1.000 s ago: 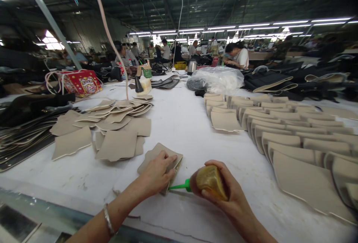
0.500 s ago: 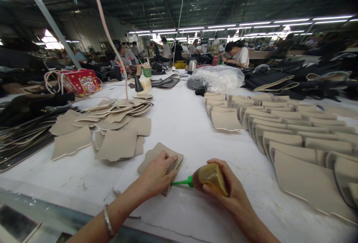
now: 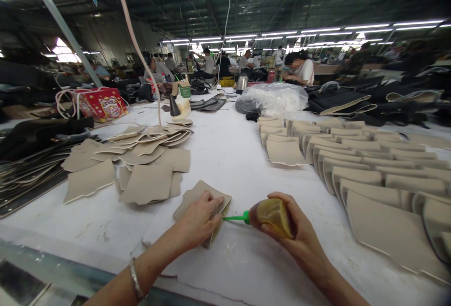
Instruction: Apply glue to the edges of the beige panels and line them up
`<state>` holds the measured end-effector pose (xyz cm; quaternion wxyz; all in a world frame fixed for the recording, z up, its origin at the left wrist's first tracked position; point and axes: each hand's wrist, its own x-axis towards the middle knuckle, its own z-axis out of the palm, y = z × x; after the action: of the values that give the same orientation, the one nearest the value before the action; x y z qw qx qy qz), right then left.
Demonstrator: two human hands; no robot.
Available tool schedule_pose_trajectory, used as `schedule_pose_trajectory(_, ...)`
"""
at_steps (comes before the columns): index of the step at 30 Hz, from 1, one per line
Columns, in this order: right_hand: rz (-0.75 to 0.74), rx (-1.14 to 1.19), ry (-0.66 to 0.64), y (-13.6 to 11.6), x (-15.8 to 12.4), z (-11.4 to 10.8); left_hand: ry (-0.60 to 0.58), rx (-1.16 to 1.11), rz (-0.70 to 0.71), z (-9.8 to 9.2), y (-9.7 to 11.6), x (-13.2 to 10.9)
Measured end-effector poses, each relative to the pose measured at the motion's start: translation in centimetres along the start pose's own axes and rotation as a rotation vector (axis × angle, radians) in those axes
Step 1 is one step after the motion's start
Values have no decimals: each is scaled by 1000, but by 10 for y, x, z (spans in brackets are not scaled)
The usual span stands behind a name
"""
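Note:
My left hand (image 3: 200, 219) rests on a beige leather-like piece (image 3: 192, 193) near the table's front, its fingers bent over the right edge. Along that edge a narrow yellowish-brown strip shows; the thumb is partly hidden. My right hand (image 3: 299, 231) is wrapped round a squeeze bottle (image 3: 271, 217) of amber liquid, probably glue. The bottle lies tilted on its side in the air, and its thin green nozzle (image 3: 235, 218) points left with the tip at the piece's edge. Whether liquid is coming out cannot be made out.
Loose beige pieces (image 3: 148, 181) lie heaped at left, beside stacked dark panels (image 3: 31, 170). Overlapping rows of beige pieces (image 3: 377, 221) stand at right. Further back are a clear plastic bag (image 3: 275, 97), a red patterned bag (image 3: 102, 104) and a black cone (image 3: 174, 106). A hose (image 3: 136, 38) hangs down at left.
My right hand and the bottle have shifted right and slightly up, so the nozzle tip sits farther along the piece's edge. My left hand and the piece have barely moved.

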<state>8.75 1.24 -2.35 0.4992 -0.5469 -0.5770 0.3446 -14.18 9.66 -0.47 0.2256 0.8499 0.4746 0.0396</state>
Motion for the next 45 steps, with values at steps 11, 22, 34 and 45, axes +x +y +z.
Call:
schedule_pose_trajectory(11, -18, -9, 1, 8, 10, -6, -2, -13, 23, 0, -1, 2)
schedule_pose_trajectory(22, -44, 13, -16, 9, 18, -5, -14, -30, 21, -1, 0, 3)
schedule_pose_trajectory(34, -10, 93, 59, 7, 17, -7, -13, -57, -1, -4, 3, 4)
schedule_pose_trajectory(45, 513, 1235, 288, 21, 22, -31, 158, -160, -110, -7, -25, 6)
